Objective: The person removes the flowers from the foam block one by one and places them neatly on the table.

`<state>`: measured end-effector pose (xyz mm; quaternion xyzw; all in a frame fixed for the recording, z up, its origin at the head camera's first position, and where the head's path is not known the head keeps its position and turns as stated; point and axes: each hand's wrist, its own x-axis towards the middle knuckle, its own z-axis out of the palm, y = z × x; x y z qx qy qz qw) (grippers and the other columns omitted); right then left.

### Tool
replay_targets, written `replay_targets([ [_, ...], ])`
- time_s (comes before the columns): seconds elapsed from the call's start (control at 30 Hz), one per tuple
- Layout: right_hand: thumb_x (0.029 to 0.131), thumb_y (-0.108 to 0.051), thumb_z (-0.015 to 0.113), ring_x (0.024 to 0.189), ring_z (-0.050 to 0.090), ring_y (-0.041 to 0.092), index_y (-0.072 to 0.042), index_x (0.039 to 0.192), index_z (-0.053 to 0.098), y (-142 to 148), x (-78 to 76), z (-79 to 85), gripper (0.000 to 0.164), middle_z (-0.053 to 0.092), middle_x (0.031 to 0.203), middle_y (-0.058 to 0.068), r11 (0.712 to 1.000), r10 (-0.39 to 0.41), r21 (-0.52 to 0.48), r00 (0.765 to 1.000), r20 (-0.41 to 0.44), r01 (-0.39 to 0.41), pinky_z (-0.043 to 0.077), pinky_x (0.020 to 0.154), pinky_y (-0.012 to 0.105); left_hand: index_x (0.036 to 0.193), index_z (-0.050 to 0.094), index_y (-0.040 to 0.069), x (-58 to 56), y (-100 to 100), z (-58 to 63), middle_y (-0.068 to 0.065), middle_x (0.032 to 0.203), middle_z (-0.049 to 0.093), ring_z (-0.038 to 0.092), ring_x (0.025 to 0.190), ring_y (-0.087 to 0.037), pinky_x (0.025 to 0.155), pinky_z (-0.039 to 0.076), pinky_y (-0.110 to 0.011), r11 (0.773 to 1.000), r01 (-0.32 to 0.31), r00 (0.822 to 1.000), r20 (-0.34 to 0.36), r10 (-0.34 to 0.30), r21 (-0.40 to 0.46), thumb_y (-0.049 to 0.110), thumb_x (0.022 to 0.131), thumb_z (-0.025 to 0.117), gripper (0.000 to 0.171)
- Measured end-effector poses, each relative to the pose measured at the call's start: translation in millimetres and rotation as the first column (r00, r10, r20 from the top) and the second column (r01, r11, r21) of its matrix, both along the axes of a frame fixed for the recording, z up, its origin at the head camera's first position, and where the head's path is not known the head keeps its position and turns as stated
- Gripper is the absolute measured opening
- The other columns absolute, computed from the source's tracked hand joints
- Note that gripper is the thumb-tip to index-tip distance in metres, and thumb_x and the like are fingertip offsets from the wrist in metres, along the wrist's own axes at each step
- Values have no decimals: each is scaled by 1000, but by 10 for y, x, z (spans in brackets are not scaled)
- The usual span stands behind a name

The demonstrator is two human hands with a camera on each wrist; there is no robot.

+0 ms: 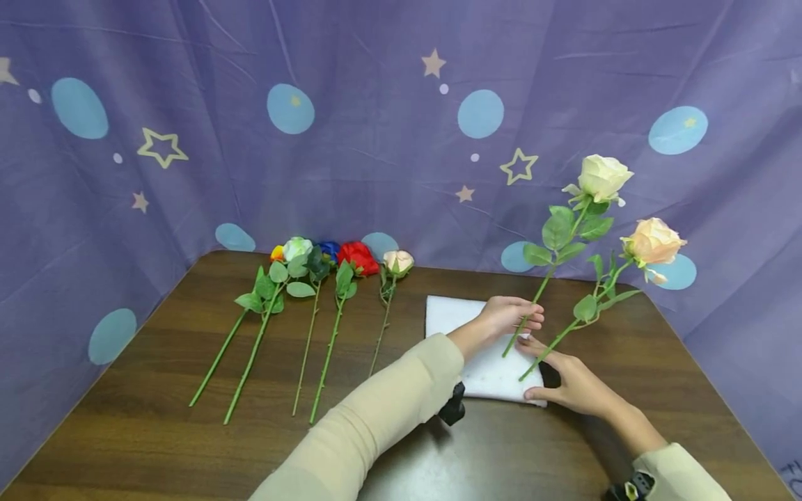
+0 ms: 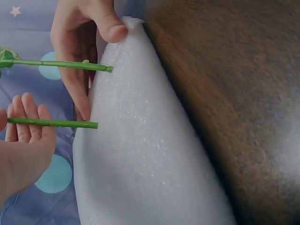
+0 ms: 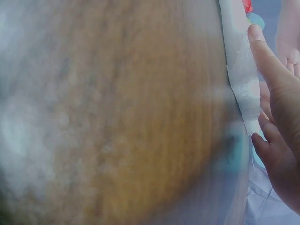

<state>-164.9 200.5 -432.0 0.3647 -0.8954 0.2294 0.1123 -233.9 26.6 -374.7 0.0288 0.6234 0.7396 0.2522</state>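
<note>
My left hand (image 1: 504, 316) holds the stem of a white rose (image 1: 603, 179) between thumb and fairly straight fingers; its bloom points up and to the right. In the left wrist view the cut end of this green stem (image 2: 70, 123) overlaps a white foam sheet (image 2: 140, 140). The right hand (image 1: 573, 379) spans the sheet's right edge, thumb and fingers spread and touching it. A peach rose (image 1: 654, 242) slants up to the right, its stem crossing in front of the right hand. In the right wrist view the thumb (image 3: 267, 58) lies along the foam.
To the left, several artificial roses lie on the brown wooden table (image 1: 156, 424): a red rose (image 1: 357, 257), a pale pink rose (image 1: 397, 262), a greenish-white rose (image 1: 297, 248), plus blue and orange-yellow blooms. A purple curtain (image 1: 376, 139) hangs right behind the table.
</note>
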Motion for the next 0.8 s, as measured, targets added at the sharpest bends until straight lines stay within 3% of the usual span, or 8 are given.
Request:
replay_targets([
  [0.2, 69, -33, 84, 134, 38, -2, -4, 135, 54, 4, -13, -10, 78, 57, 135, 20, 1000, 15, -9, 1000, 9, -15, 17, 107, -4, 112, 67, -8, 3, -48, -19, -28, 113, 67, 69, 103, -33, 96, 54, -42, 997, -40, 999, -27, 42, 62, 3, 92, 61, 24],
  [0.43, 70, -34, 84, 135, 35, -5, -4, 135, 54, 18, -17, -32, 78, 57, 136, 20, 1000, 10, -10, 999, 42, -9, 18, 107, -5, 112, 66, -11, 8, -118, 7, -28, 113, 67, 68, 105, -35, 90, 58, -35, 998, -15, 994, -103, 22, 59, -1, 91, 59, 24],
  [0.63, 69, -33, 84, 137, 30, -7, -4, 134, 55, 15, -19, -37, 77, 57, 135, 22, 1000, 14, -22, 999, 38, -14, 18, 109, -3, 111, 65, -13, 0, -132, 37, -30, 110, 66, 67, 104, -38, 90, 58, -35, 999, 18, 972, -234, -6, 49, 0, 92, 59, 24],
  [0.8, 68, -31, 84, 137, 29, -8, -3, 133, 55, 6, -23, -33, 76, 57, 134, 23, 999, 29, -40, 999, 27, -28, 18, 110, -2, 112, 66, -10, -12, -177, 128, -27, 109, 68, 69, 102, -35, 87, 59, -33, 999, 10, 957, -291, 6, 52, 1, 92, 60, 24],
])
